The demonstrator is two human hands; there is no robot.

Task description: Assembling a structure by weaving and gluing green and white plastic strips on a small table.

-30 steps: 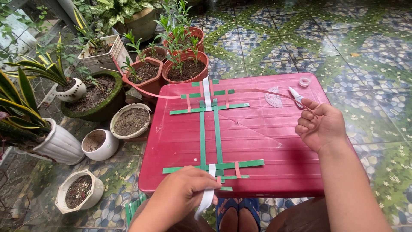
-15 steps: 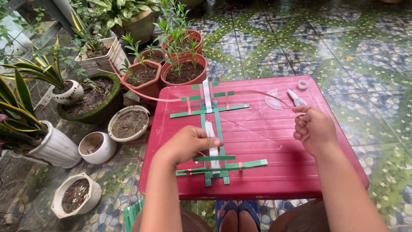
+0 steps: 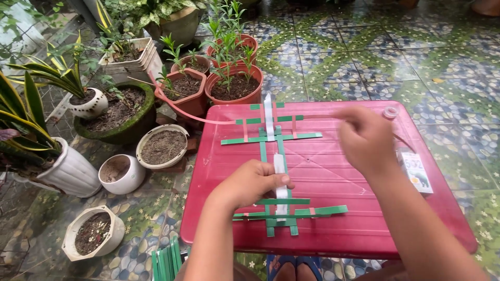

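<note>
On the red plastic table [image 3: 333, 237] lies a lattice of green strips [image 3: 271, 139] crossed with a white strip [image 3: 280, 174] and short pink pieces. My left hand [image 3: 247, 183] pinches the white strip near the lattice's lower crossbars [image 3: 312, 211]. My right hand [image 3: 366, 139] is blurred above the table's right half. It holds a long thin pink strip [image 3: 208, 118] that runs left past the table edge toward the pots.
A small tape roll [image 3: 389, 112] and a printed card [image 3: 416, 173] lie at the table's right. Pots of soil and plants [image 3: 234, 83] crowd the left and far side. A bundle of green strips [image 3: 167, 261] lies on the tiled floor by my feet [image 3: 291, 266].
My left hand rose from the table's near edge onto the white strip and slid it up the lattice. My right hand swung left from the far right corner with the pink strip.
</note>
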